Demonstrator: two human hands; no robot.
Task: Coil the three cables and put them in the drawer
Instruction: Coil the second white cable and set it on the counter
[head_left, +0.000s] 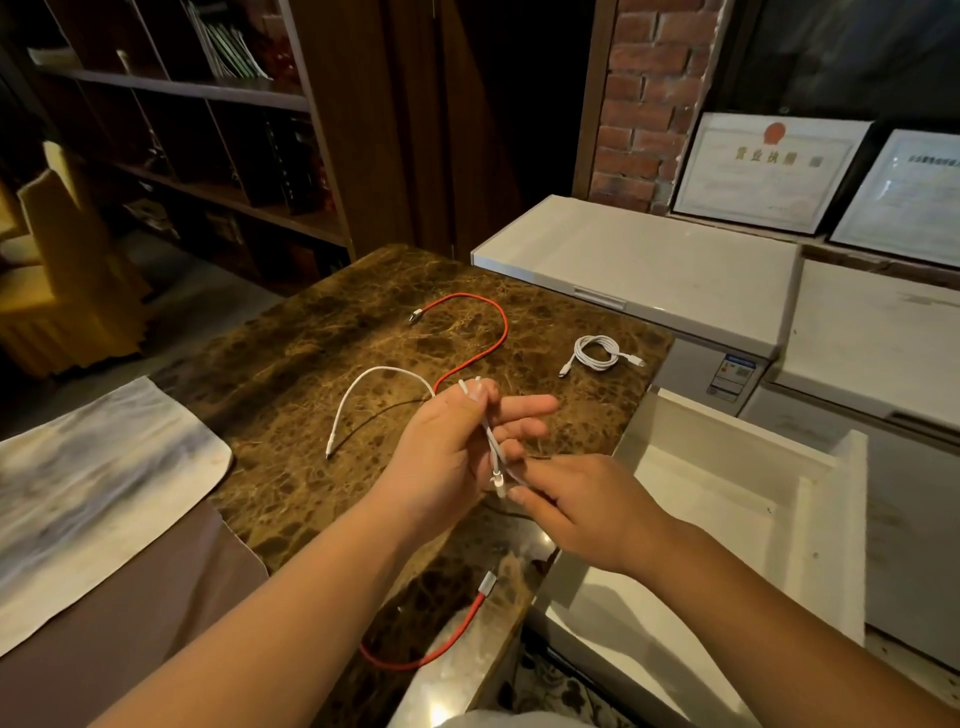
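Observation:
My left hand (447, 447) pinches several loops of a white cable (363, 387) above the brown marble counter (291, 338); the cable's loose end arcs left and hangs down to the counter. My right hand (582, 512) grips the same cable near its connector, just below the left hand's fingers. A red cable (491, 332) lies uncoiled across the counter, passing under my hands to a silver plug at the near edge. A second white cable (597, 354) lies coiled at the counter's far right. The open white drawer (727, 499) sits to the right, below the counter.
A grey-white cloth (93, 483) lies on the left of the counter. White chest freezers (649, 265) stand behind and right of the drawer. Framed certificates (763, 171) lean against a brick wall. Dark wooden shelves (182, 145) fill the back left.

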